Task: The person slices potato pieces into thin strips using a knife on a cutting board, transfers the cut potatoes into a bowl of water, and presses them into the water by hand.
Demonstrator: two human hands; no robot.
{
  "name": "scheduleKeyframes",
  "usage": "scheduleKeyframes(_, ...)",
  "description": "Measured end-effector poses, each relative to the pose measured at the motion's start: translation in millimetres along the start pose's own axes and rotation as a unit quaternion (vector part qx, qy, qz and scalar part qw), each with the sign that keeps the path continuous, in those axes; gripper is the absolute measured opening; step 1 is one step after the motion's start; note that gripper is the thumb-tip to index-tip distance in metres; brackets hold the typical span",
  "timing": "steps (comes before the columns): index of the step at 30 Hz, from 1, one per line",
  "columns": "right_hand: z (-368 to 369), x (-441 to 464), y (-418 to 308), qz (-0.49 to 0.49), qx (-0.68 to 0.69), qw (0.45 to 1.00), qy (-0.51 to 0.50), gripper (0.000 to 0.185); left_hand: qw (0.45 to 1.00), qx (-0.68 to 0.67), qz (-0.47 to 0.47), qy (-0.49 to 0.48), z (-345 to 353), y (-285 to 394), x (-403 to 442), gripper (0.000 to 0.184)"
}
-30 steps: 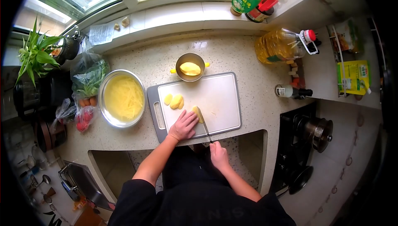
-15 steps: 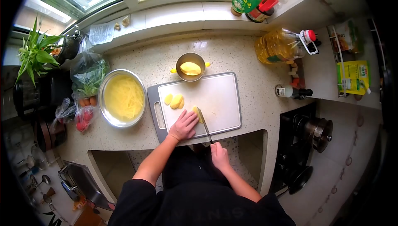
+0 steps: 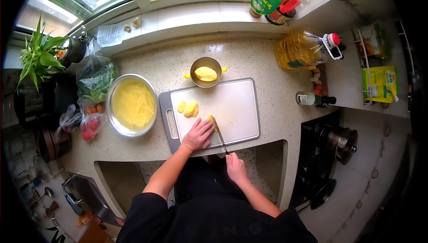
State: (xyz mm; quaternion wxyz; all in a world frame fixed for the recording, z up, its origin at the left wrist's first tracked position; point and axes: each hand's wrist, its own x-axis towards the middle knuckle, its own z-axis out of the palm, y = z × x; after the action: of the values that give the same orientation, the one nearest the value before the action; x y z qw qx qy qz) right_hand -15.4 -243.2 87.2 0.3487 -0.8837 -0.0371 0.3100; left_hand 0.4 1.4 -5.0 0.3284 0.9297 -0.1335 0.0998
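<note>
My left hand lies over a peeled potato on the white cutting board with a grey rim, its fingers closed on the piece and covering most of it. In my right hand is the handle of a kitchen knife. The blade stands against the potato, just right of my left fingertips. Several cut potato slices rest on the board's left part. Behind the board, a small metal pot with yellow handles contains another peeled potato.
A metal bowl of potato shreds in water stands left of the board. Bagged greens and tomatoes lie beyond it. On the right are an oil jug, a dark bottle and a stove with a pot.
The view has shifted very slightly. Both hands, the knife and the potato keep practically the same places.
</note>
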Motion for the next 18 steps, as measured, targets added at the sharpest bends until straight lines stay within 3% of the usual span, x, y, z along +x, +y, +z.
scheduleKeyframes(11, 5.7, 11.2, -18.6, 0.030, -0.099, 0.995, 0.002, 0.035, 1.000, -0.002, -0.003, -0.008, -0.6, -0.1, 0.5, 0.061)
scheduleKeyframes(18, 19.4, 13.0, 0.3, 0.012, -0.024, 0.998, 0.059, 0.036, 1.000, -0.001, 0.001, 0.001, 0.2, -0.1, -0.9, 0.061)
